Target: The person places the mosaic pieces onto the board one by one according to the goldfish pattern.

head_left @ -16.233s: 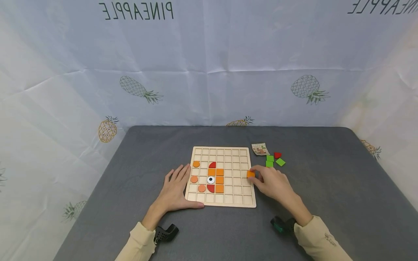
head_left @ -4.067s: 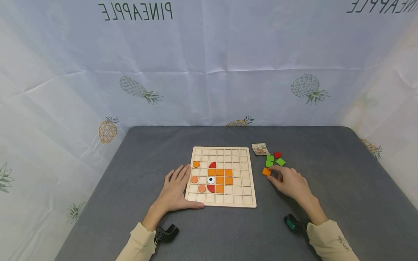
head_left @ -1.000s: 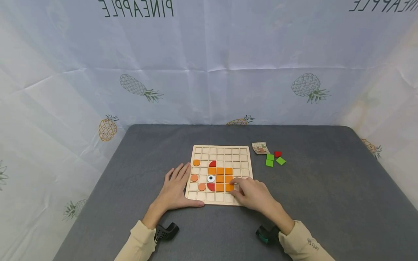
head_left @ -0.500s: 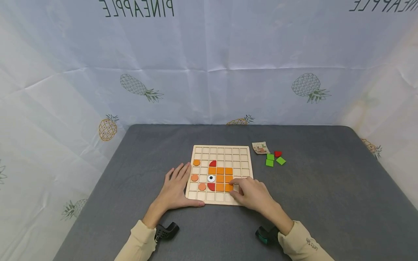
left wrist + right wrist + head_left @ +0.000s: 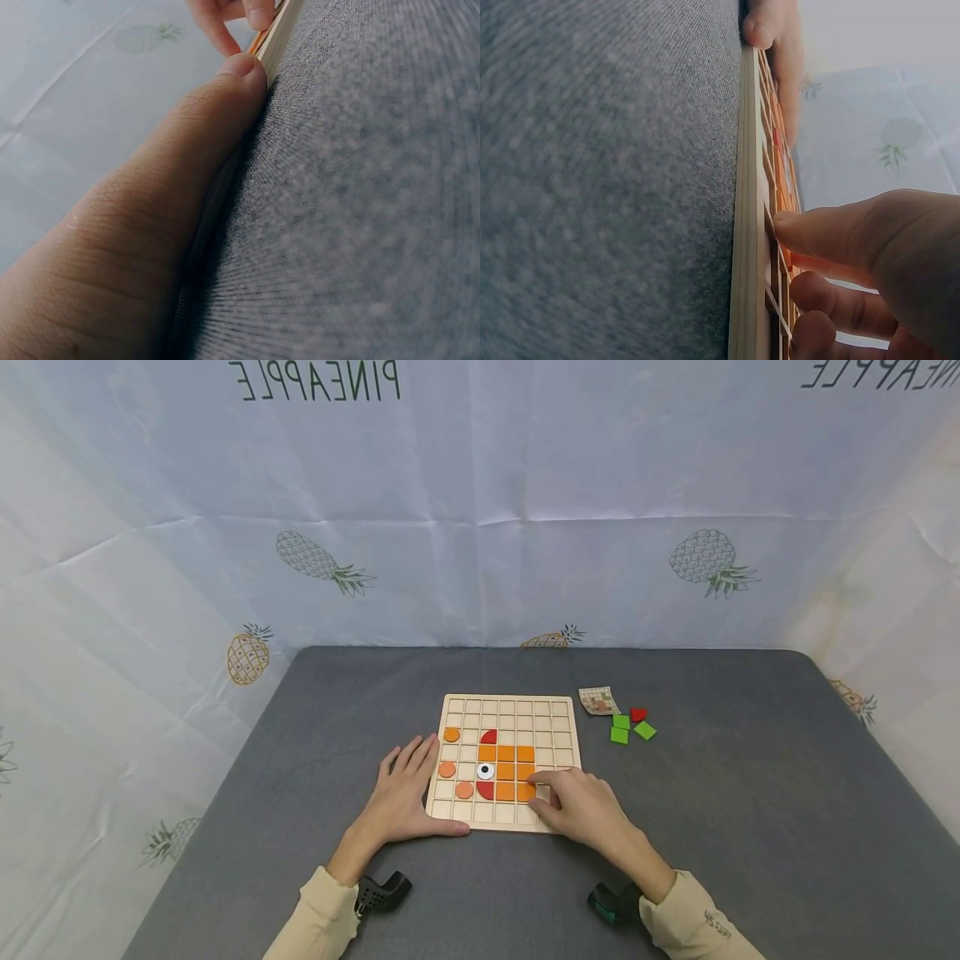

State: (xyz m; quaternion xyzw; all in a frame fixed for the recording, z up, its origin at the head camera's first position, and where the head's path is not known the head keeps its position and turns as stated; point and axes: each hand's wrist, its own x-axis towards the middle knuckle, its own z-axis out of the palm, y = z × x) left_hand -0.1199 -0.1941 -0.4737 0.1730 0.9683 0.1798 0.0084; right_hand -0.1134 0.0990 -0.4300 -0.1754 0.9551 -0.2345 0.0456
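Note:
A square wooden grid board (image 5: 543, 724) lies on the grey table. My left hand (image 5: 397, 797) rests at its near left corner, fingers spread along the left side, thumb (image 5: 240, 67) against the front edge. With thumb and index finger, my right hand (image 5: 588, 806) pinches an orange square tile (image 5: 525, 792), flat in a cell at the lower right of an orange block. The right thumb (image 5: 802, 229) touches that tile in the right wrist view. Beside the block sit a white eye disc (image 5: 485, 771) and red quarter-round tiles (image 5: 488, 737). Round orange discs (image 5: 452, 735) lie toward the left.
Right of the board lie several green square tiles (image 5: 619, 737), a red tile (image 5: 638, 715) and a small picture card (image 5: 597, 701). A pineapple-print cloth (image 5: 480, 568) hangs behind the table. Black wrist devices (image 5: 384, 892) are on both forearms.
Since four seconds ago, my right hand has carried the orange square tile from beside the green tiles onto the board. Over the last second it barely moves. My left hand stays put.

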